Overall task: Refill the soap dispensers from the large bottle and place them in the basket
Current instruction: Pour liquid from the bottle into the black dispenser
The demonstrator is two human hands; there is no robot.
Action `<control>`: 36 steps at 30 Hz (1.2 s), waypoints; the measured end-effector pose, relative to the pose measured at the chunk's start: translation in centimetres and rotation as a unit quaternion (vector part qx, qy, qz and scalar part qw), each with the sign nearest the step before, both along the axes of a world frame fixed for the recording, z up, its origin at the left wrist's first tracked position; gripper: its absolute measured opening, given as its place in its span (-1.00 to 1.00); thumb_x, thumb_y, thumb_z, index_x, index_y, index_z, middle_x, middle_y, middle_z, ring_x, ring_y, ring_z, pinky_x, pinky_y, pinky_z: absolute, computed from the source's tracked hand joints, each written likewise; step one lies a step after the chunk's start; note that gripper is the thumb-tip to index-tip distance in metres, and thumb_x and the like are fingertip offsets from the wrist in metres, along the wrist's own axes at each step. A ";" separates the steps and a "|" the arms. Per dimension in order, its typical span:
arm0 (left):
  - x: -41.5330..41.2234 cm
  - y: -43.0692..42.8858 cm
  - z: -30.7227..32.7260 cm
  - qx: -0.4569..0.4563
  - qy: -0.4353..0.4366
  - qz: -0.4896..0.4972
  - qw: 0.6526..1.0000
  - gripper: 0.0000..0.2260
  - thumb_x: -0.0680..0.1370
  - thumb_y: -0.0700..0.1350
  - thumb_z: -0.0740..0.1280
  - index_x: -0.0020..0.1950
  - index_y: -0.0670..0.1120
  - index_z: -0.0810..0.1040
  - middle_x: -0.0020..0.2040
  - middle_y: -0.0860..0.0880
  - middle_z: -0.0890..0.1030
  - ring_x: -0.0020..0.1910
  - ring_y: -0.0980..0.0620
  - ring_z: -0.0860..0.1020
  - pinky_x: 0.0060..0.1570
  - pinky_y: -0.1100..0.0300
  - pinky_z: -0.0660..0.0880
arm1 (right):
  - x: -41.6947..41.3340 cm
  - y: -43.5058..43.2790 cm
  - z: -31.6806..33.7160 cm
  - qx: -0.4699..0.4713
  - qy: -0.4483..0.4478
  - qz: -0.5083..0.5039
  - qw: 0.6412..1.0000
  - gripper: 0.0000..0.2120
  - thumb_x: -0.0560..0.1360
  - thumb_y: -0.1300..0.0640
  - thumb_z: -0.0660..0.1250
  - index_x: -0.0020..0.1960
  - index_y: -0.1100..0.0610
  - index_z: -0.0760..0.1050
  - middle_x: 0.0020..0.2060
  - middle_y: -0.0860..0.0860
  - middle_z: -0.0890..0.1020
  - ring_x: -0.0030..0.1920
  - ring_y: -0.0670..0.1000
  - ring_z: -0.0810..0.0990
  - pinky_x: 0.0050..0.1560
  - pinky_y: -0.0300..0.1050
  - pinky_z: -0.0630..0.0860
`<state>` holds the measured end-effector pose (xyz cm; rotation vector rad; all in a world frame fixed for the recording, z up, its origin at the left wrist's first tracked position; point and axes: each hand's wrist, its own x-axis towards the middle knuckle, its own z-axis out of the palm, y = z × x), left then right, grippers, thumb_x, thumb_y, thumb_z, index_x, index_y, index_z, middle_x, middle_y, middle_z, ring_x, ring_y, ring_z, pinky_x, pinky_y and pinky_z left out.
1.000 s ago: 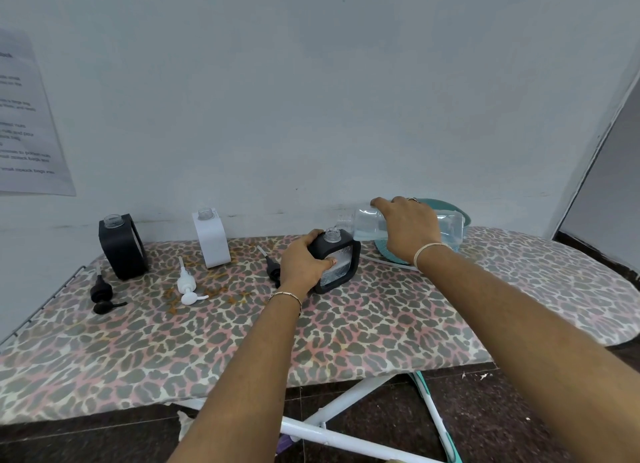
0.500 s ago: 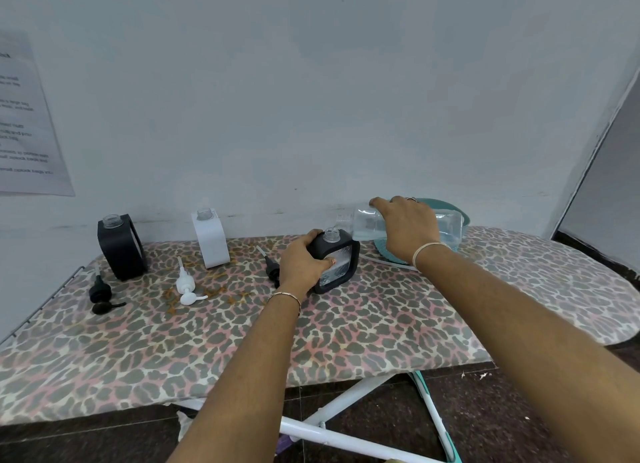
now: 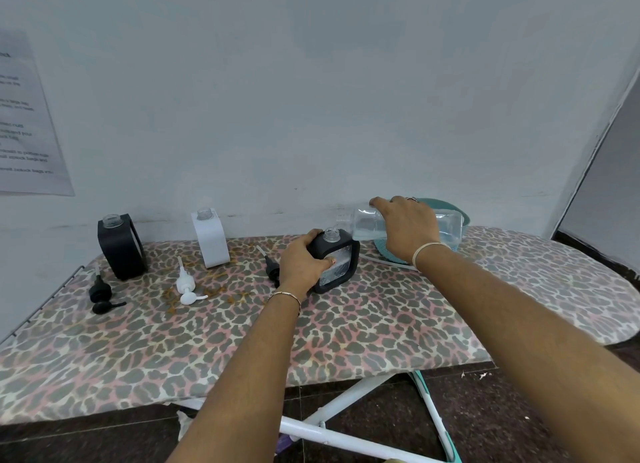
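Looking like a home utility corner: leopard-print ironing board (image 3: pixel 346 331) filling the frame's middle, printed notice (image 3: pixel 24 123) hanging upper left.

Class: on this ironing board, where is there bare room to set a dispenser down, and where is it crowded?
Free: the near cover in front of the arms, and the far right end. Crowded: the back strip, from black dispenser to basket.

Leopard-print ironing board (image 3: pixel 346 331) with dispensers (image 3: pixel 121 246), loose pumps (image 3: pixel 187 286), basket (image 3: pixel 388 255).

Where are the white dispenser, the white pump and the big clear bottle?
white dispenser (image 3: pixel 212 244), head view, front face of body.
white pump (image 3: pixel 186 287), head view, its collar.
big clear bottle (image 3: pixel 367 224), head view, clear shoulder.
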<state>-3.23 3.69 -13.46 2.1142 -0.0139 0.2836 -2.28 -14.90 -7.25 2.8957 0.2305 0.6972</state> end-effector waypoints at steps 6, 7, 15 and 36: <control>0.0 0.0 0.0 0.005 -0.002 0.000 1.000 -0.46 0.38 -0.18 0.53 0.33 0.03 0.49 0.16 0.01 0.59 0.11 0.04 0.53 0.17 0.24 0.42 | 0.0 0.0 -0.1 0.002 -0.002 0.000 1.000 -0.40 0.38 0.35 0.28 0.36 -0.01 0.31 -0.07 0.04 0.56 -0.06 0.10 0.57 -0.13 -0.10 0.44; 0.0 0.0 0.0 0.005 -0.001 0.000 1.000 -0.46 0.38 -0.18 0.53 0.33 0.03 0.49 0.16 0.01 0.58 0.13 0.03 0.54 0.19 0.21 0.43 | 0.0 -0.1 -0.1 0.005 -0.001 0.000 1.000 -0.40 0.38 0.35 0.28 0.36 -0.01 0.31 -0.07 0.04 0.57 -0.05 0.10 0.57 -0.13 -0.10 0.44; 0.2 0.1 -0.1 -0.004 -0.001 -0.005 1.000 -0.45 0.38 -0.19 0.52 0.34 0.02 0.48 0.17 0.00 0.58 0.12 0.03 0.55 0.18 0.21 0.45 | -0.2 -0.6 -0.9 0.080 0.043 -0.017 0.996 -0.35 0.37 0.27 0.34 0.40 -0.02 0.27 0.00 0.08 0.56 -0.01 0.15 0.57 -0.06 -0.03 0.50; 1.5 1.6 -0.3 0.012 0.013 -0.092 0.996 -0.44 0.44 -0.20 0.47 0.41 0.01 0.40 0.28 -0.03 0.52 0.24 -0.01 0.49 0.22 0.22 0.40 | 0.1 1.0 -6.4 0.651 -0.050 0.018 0.757 -0.42 0.24 0.06 0.58 0.16 0.04 0.39 0.08 -0.02 0.56 0.08 0.02 0.53 0.15 -0.07 0.47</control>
